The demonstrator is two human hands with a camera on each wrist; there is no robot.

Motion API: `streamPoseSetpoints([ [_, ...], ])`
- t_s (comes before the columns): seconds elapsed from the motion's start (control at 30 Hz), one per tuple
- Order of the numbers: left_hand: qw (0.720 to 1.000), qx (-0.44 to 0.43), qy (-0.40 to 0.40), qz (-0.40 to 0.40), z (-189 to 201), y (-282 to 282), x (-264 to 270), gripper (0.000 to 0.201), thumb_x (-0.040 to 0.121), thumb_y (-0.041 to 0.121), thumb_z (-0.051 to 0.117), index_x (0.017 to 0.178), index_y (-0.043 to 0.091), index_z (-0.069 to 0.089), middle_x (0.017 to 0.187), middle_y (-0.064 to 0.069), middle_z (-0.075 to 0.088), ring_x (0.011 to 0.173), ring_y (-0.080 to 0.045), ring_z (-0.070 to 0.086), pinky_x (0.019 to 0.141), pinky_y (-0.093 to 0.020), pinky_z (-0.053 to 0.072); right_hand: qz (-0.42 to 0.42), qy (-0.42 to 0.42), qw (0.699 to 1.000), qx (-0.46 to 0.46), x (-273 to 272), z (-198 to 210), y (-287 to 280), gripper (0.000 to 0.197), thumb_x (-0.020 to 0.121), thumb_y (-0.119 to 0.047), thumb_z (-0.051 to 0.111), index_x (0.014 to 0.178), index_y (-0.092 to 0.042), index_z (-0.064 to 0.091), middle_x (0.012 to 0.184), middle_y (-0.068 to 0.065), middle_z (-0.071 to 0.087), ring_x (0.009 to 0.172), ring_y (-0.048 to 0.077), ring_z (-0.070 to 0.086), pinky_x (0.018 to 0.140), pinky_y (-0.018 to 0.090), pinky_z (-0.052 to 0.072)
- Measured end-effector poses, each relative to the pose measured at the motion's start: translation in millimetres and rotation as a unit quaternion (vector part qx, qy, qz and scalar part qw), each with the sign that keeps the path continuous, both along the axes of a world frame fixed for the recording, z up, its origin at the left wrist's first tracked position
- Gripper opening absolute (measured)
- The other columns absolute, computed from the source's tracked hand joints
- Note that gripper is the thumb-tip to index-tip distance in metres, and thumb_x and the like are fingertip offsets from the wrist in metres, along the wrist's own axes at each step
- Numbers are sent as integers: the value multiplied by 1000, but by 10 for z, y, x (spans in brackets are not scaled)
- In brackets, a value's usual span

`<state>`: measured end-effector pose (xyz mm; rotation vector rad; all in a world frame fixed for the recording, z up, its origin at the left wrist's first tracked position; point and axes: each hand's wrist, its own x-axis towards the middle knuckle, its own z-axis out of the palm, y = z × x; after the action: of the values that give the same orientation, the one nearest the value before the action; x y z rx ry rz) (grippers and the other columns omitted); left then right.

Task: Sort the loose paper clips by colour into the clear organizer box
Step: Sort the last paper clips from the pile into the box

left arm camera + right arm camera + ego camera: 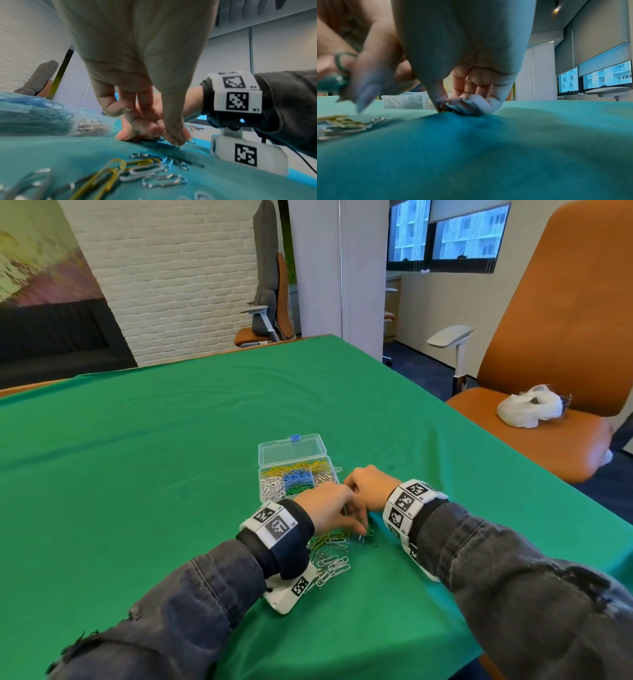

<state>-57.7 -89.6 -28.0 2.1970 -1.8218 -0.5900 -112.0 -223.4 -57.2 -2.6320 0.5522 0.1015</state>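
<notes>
The clear organizer box (291,448) stands open on the green cloth, with yellow, blue, green and silver clips in separate compartments. Loose paper clips (332,559) lie in a pile in front of it, under my left wrist. My left hand (356,527) reaches down at the pile's far edge, and its fingertips pinch a green paper clip (340,59) just above the cloth. My right hand (363,484) rests on the cloth right of the box. Its fingers (471,105) are curled against the thumb, and I see nothing in them.
An orange office chair (548,354) holding a white plastic bag (529,405) stands close to the table's right edge. The green cloth (137,457) stretches bare to the left and behind the box. The cloth's front edge hangs near my forearms.
</notes>
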Motion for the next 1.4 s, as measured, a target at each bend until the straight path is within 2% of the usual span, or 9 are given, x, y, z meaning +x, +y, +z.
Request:
streamPoseSetpoints([
  [0.2,1000,16,-19,5,-96,-46,-18,22,82,31,74,104,31,73,85,5,66,76,-10,56,76,-31,51,-19,13,1000,-14,-12,30,-18,24,81,-6,54,61,-18,50,68,1,53,63,20,47,58,29,44],
  [0.37,999,29,-43,6,-126,-93,-71,21,81,33,75,100,27,70,90,5,70,80,-10,58,78,-29,50,-63,-18,997,-36,-8,27,-45,38,95,-28,52,59,-21,45,64,-1,49,66,23,52,67,32,47],
  [0.5,998,44,-54,9,-147,-118,-86,23,79,34,77,96,22,67,89,2,73,82,-13,64,71,-25,44,-89,-43,994,-48,-21,32,-48,41,97,-34,49,58,-23,42,66,-1,51,68,24,54,66,31,48],
  [0.67,997,46,-67,9,-142,-123,-96,19,81,31,75,95,21,68,89,2,72,75,-11,59,72,-27,47,-101,-37,993,-53,-39,50,-30,41,95,-37,51,58,-22,41,63,-3,48,69,24,54,67,31,48],
  [0.8,995,38,-87,6,-130,-109,-81,14,84,31,72,94,22,69,92,3,71,78,-10,57,63,-24,37,-101,-31,993,-61,-47,57,-20,40,94,-39,52,59,-22,43,69,-2,52,71,23,57,72,32,51],
  [0.93,998,25,-48,27,-139,-80,-15,10,82,28,74,88,21,68,85,6,66,77,-9,54,69,-27,45,-103,-28,992,-68,-54,68,-13,39,94,-39,52,60,-22,45,72,-1,56,72,23,59,72,32,52],
  [1.1,996,2,77,53,-78,5,126,11,83,24,74,81,23,64,80,12,63,74,-6,55,76,-25,46,-106,-20,992,-70,-57,92,0,35,93,-40,53,64,-22,48,79,0,59,75,23,60,72,31,51],
  [1.2,988,-9,137,73,-37,91,261,12,84,21,74,80,20,63,82,0,72,71,-8,61,81,-29,53,-111,-14,991,-75,-58,86,4,38,93,-42,53,61,-22,45,81,1,58,76,23,58,73,30,50],
  [1.4,973,-97,68,199,132,252,633,14,80,23,78,78,18,65,72,0,69,58,-6,56,63,-21,49,-99,5,993,-61,-38,72,-14,40,95,-41,52,60,-22,44,73,-2,54,75,22,58,75,31,51],
])
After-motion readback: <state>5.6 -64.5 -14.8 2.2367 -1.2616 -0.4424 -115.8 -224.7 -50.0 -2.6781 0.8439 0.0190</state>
